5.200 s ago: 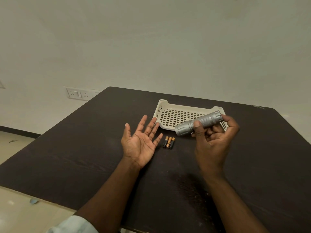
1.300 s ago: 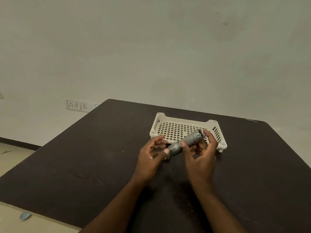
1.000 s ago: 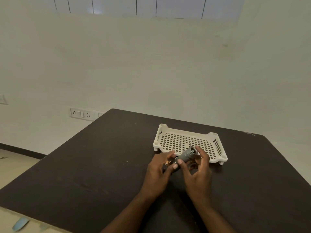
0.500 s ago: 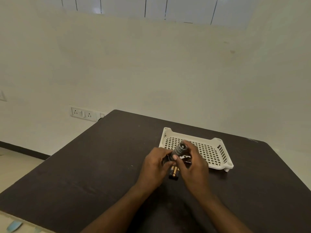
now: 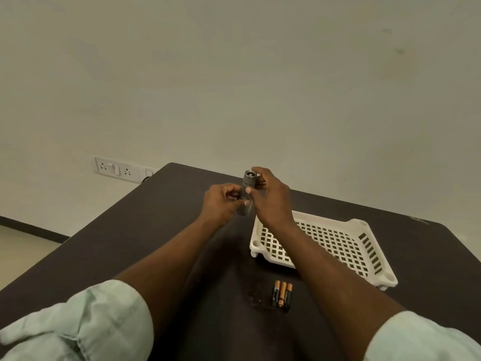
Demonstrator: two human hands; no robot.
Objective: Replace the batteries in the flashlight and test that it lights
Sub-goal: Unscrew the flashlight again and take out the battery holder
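Observation:
A grey metal flashlight stands nearly upright in the air above the far part of the dark table, its tail cap end uppermost. My left hand grips its lower body. My right hand holds the upper end, with the thumb on the barrel and the fingers curled round the top. Three orange-and-black batteries lie side by side on the table, below my right forearm. The flashlight's lens end is hidden by my hands.
A white perforated plastic tray sits on the table to the right of the hands, with nothing visible in it. A wall socket panel is on the wall beyond the table's left corner. Pale green sleeves cover my upper arms.
Both hands have lifted the flashlight up and away from the batteries and turned it from lying slantwise to nearly upright. The camera has tilted down.

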